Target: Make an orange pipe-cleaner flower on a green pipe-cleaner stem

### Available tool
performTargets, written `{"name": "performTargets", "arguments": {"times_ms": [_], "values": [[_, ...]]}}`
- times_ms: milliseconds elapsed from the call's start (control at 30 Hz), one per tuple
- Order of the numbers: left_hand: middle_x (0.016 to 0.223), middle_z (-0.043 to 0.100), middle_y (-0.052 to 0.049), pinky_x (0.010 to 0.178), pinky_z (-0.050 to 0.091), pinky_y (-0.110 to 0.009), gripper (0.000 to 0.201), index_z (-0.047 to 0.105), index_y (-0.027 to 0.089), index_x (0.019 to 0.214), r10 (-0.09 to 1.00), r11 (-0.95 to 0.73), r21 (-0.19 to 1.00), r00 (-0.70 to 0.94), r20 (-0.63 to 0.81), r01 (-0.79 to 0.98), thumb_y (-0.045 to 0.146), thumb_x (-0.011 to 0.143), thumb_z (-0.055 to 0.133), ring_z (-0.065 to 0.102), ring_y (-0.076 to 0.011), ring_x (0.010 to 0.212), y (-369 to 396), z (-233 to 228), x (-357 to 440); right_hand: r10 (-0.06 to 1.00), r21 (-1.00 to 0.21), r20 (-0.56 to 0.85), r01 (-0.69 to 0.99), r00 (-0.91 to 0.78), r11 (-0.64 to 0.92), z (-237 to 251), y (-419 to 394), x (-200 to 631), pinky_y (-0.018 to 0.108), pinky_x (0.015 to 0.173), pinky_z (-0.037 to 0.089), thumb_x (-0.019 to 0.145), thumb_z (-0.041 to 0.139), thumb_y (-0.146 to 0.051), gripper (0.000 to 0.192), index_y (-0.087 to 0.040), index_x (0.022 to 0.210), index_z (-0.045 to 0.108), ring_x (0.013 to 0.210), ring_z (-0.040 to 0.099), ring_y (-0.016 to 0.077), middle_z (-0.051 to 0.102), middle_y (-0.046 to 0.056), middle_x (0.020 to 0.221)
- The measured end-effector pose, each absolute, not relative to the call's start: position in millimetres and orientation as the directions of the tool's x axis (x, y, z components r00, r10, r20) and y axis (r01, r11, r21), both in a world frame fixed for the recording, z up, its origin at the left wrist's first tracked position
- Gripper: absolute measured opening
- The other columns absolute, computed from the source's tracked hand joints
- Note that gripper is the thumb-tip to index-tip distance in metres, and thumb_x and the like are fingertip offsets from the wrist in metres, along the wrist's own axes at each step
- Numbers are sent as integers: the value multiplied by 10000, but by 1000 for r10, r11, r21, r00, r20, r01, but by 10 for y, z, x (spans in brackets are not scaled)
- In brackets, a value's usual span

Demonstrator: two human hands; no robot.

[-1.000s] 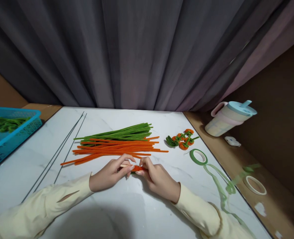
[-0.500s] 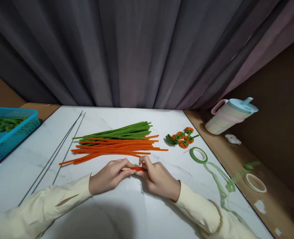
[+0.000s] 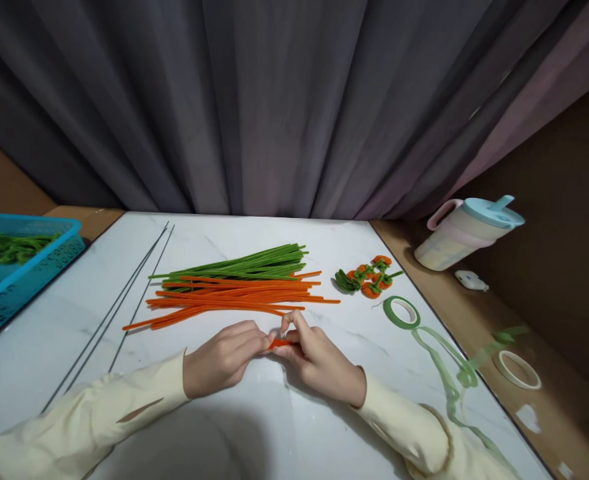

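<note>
Two hands at work over a white marble-patterned table top [image 3: 254, 427], both in cream long sleeves. Left hand [image 3: 223, 360]: fingers curled shut, tips pinching one end of a short orange fuzzy pipe-cleaner piece [image 3: 279, 343]. Right hand [image 3: 319, 360]: thumb and forefinger closed on the other end of the same piece, forefinger arched above it. The piece lies between the two sets of fingertips, low over the table near its middle, just in front of the loose stems; most of it is hidden by the fingers.

Items behind the hands:
- one loose bundle of long orange pipe-cleaner stems [image 3: 234, 300], fanned roughly left to right;
- one bundle of long green pipe-cleaner stems [image 3: 244, 263], lying along and partly over the far side of the orange bundle;
- several thin dark metal wires [image 3: 119, 307], laid diagonally to the left of the bundles;
- a small cluster of finished orange-and-green pipe-cleaner flowers [image 3: 369, 277], to the right of the bundles.

Items at the right: one roll of green floral tape [image 3: 401, 312], a loose strip trailing from it toward the table's near edge; one white tape ring [image 3: 519, 370] on the brown surface beside the table; one pale lidded cup with a blue top and pink handle [image 3: 467, 233].

Item at the far left: one blue plastic basket [image 3: 29, 267] holding green pipe-cleaner pieces.
</note>
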State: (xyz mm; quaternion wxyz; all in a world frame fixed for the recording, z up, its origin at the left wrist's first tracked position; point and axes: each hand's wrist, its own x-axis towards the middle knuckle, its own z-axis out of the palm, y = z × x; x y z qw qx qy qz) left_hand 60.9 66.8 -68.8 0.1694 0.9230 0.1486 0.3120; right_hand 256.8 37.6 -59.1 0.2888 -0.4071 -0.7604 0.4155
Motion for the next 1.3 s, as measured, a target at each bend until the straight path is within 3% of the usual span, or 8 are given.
{"name": "performTargets", "arguments": {"times_ms": [200,333,433,667,900,1067,1300], "values": [[761,579,-99,623,459,-294,186,531,102,1000,385,-889,423,788,480,177,53,892,387,493,-174,706,670,-666,603,859,-859,104,390,-501,332,-611,384,2578,219,564,339,858,425,-142,167,-230,915,295,582,517,151,621,2,744],[900,598,-120,723,469,-332,202,505,122,1082,453,-803,573,794,406,165,142,884,471,517,-192,813,675,-668,584,866,-833,121,425,-485,355,-587,392,2605,219,565,343,858,421,-139,163,-232,914,300,564,510,148,613,-5,739],[886,594,-98,725,463,-308,158,518,141,1029,522,-712,683,773,361,162,123,886,453,525,-174,810,675,-683,577,871,-826,95,450,-482,339,-577,389,2609,222,560,347,869,414,-156,147,-230,926,301,564,507,153,609,0,731],[810,577,-75,690,441,-273,129,545,132,992,533,-709,679,774,342,189,152,887,473,516,-159,759,676,-704,575,878,-899,25,374,-478,229,-574,398,2588,223,567,351,867,441,-177,150,-224,911,306,584,506,151,604,0,713],[774,586,-46,635,422,-222,180,593,135,912,680,-537,801,697,226,264,220,914,434,532,-125,694,657,-653,600,886,-854,73,431,-457,293,-593,370,2575,205,526,310,855,445,-162,159,-223,923,314,508,454,136,574,-30,655],[786,610,-39,659,439,-223,197,595,152,899,723,-522,799,653,228,299,227,925,414,562,-125,713,646,-656,620,892,-782,127,510,-433,359,-681,343,2566,205,490,280,865,436,-197,126,-222,909,320,458,421,128,536,-39,626],[752,603,-41,629,459,-220,180,594,154,929,675,-659,705,620,400,262,157,913,415,566,-128,688,648,-729,595,902,-804,150,481,-404,349,-687,347,2558,202,479,308,893,453,-241,158,-208,997,338,448,431,122,504,-58,580]]}}
